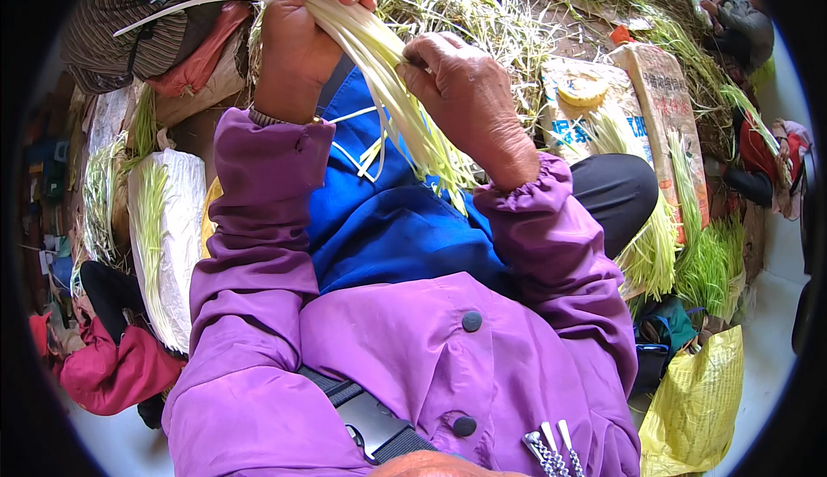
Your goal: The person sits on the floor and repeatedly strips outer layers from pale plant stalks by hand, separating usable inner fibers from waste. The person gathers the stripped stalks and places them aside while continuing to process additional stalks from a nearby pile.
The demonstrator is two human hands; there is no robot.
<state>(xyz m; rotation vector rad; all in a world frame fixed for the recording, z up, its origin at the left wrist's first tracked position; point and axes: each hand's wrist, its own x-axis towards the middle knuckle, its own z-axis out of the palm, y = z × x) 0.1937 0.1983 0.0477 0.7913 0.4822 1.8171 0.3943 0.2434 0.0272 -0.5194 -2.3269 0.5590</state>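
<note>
A bundle of long pale yellow-green leafy stalks, like blanched chives (368,37), slants across above my lap. My left hand (300,44) is closed round its upper part, thumb and fingers wrapped over the white stems. Lower down, my right hand (462,83) pinches the bundle's edge between thumb and fingers. The yellow-green tips hang over the blue apron (400,231), with a few loose strands bent out at the left.
Loose dry leaves (478,31) cover the ground ahead. Printed sacks (562,108) with more stalks and a yellow roll (581,92) lie at right. At left, stalks rest on a white sack (184,186). Other people sit on both sides; a yellow sack (694,406) is lower right.
</note>
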